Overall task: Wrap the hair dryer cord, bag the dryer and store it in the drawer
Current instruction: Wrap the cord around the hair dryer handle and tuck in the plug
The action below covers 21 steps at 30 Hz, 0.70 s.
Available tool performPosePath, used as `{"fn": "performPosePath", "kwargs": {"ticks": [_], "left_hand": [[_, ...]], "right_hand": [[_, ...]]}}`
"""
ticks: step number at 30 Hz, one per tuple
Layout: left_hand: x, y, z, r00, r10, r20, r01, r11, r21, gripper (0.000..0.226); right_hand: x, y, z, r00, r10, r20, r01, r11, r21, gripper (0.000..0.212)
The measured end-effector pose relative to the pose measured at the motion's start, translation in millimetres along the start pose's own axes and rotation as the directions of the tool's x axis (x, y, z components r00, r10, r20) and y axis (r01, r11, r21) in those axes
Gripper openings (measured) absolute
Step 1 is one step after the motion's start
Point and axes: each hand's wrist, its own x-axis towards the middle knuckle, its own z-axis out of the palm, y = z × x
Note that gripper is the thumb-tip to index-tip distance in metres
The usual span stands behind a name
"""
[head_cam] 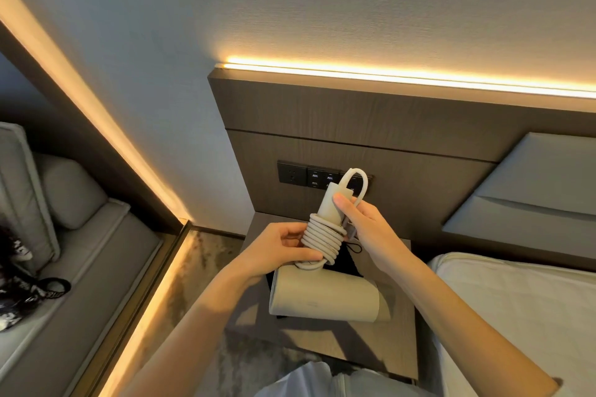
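Observation:
A beige hair dryer is held above the nightstand, barrel down and handle pointing up. Its beige cord is coiled in tight turns around the handle, and a last loop arcs over the handle's top end. My left hand grips the coiled part of the handle from the left. My right hand holds the upper handle, thumb pressed on it, with the grey plug end pinched between the fingers. A black bag with a drawstring lies on the nightstand under the dryer, mostly hidden.
The wooden nightstand stands against a dark headboard panel with black sockets and switches. A bed with a white mattress is on the right. A grey sofa holding a dark patterned bag is on the left.

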Motion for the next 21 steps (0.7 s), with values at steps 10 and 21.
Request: {"fn": "performPosePath", "kwargs": {"ticks": [10, 21], "left_hand": [[7, 9, 2, 0.999, -0.022, 0.044, 0.023, 0.999, -0.031, 0.039], [10, 4, -3, 0.98, 0.024, 0.199, -0.002, 0.994, -0.113, 0.069]], "right_hand": [[3, 3, -2, 0.997, 0.051, -0.059, -0.052, 0.999, -0.012, 0.016], [0, 8, -25, 0.946, 0.118, 0.302, 0.014, 0.916, -0.401, 0.096]]}}
